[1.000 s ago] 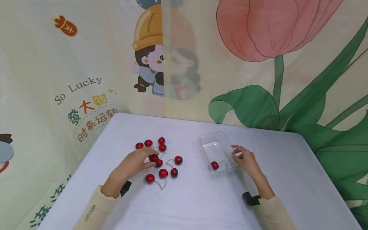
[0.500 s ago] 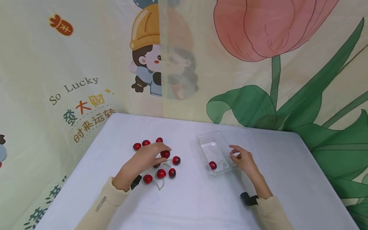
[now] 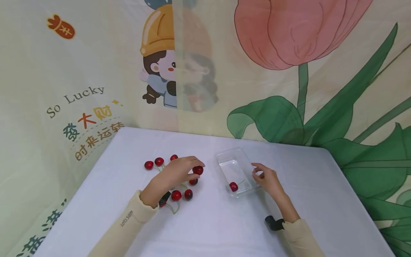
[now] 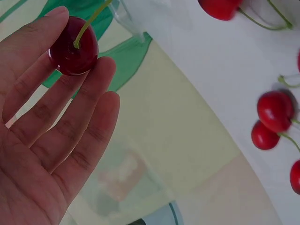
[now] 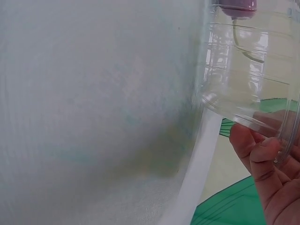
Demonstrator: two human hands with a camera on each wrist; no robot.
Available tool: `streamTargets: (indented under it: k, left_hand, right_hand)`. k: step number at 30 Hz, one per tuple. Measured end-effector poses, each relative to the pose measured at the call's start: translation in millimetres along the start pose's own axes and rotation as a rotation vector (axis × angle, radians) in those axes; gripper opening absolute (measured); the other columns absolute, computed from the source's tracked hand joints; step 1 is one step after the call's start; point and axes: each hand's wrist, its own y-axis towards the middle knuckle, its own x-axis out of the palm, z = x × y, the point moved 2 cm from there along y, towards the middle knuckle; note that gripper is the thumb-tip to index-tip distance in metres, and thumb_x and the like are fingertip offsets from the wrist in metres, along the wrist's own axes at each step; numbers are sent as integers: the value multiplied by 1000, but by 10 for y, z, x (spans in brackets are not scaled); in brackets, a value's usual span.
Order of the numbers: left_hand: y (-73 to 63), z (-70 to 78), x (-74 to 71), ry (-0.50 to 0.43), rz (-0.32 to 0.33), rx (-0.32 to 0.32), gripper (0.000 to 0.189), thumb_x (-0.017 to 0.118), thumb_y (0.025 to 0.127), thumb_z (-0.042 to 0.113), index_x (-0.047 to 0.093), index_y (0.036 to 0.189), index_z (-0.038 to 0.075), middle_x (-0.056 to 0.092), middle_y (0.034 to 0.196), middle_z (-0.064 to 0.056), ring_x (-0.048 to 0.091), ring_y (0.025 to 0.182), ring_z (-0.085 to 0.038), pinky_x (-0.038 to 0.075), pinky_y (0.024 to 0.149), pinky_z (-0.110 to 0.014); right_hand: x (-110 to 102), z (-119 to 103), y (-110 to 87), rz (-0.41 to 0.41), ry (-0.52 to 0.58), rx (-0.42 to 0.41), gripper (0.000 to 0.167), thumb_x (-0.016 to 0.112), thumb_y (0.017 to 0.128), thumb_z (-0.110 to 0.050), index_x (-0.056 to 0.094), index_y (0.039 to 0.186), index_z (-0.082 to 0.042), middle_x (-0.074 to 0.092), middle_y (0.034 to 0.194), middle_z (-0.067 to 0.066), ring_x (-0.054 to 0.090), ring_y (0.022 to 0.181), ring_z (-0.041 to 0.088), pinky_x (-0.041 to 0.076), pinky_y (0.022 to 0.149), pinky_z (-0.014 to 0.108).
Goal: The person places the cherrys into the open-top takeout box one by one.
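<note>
Head view: left hand [image 3: 176, 174] covers some of the loose cherries [image 3: 176, 195]; exact number hidden. Left sleeve [image 3: 128, 225] and right sleeve [image 3: 301, 236] run off the bottom edge. Left wrist view: stem [image 4: 90, 19] of the held cherry [image 4: 73, 57] leaves at top. Right wrist view: clear container [image 5: 232, 86], inner cherry [image 5: 238, 7] and right hand [image 5: 274, 183] cut off by edges; blurred pale surface [image 5: 93, 93], probably tabletop.

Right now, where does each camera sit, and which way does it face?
Head: on the person's head, facing forward and down at the table; left hand, right hand and both sleeves show.
Left wrist: on that wrist, facing the left hand's palm side and its pinched cherry.
Right wrist: on that wrist, facing the right hand at the clear container.
Shared: head and right wrist both show the clear container with another cherry inside.
</note>
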Motion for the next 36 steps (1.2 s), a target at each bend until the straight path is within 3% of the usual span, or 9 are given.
streamTargets:
  k: [6, 14, 22, 36]
  left_hand:
    - [149, 110, 73, 5, -16, 16, 37, 75, 86, 24, 68, 121, 13, 66, 116, -1, 64, 99, -15, 56, 83, -30]
    - [330, 264, 81, -7, -10, 102, 36, 74, 88, 23, 67, 121, 11, 66, 116, -4, 64, 100, -16, 55, 85, -30]
    - [452, 365, 136, -24, -45, 137, 37, 73, 89, 22, 66, 124, 11, 66, 117, -2, 64, 100, -14, 54, 84, -28]
    - [687, 521, 277, 24, -37, 216, 36, 75, 87, 19, 68, 122, 13, 66, 118, -2, 64, 103, -14, 54, 86, -25]
  right_hand:
    - [6, 13, -1, 8, 5, 2, 43, 67, 89, 1, 56, 130, 3, 66, 101, 18, 60, 74, 21, 54, 64, 28]
    - [10, 10, 8, 8, 0, 27, 43, 67, 90, 0, 56, 132, 0, 66, 103, 17, 61, 75, 21, 56, 65, 29]
    - [12, -3, 12, 9, 16, 25, 43, 67, 89, 1, 57, 131, 1, 66, 102, 17, 61, 73, 20, 55, 64, 30]
    - [29, 8, 29, 1, 17, 44, 43, 67, 90, 0, 57, 131, 0, 67, 103, 16, 60, 73, 19, 54, 64, 28]
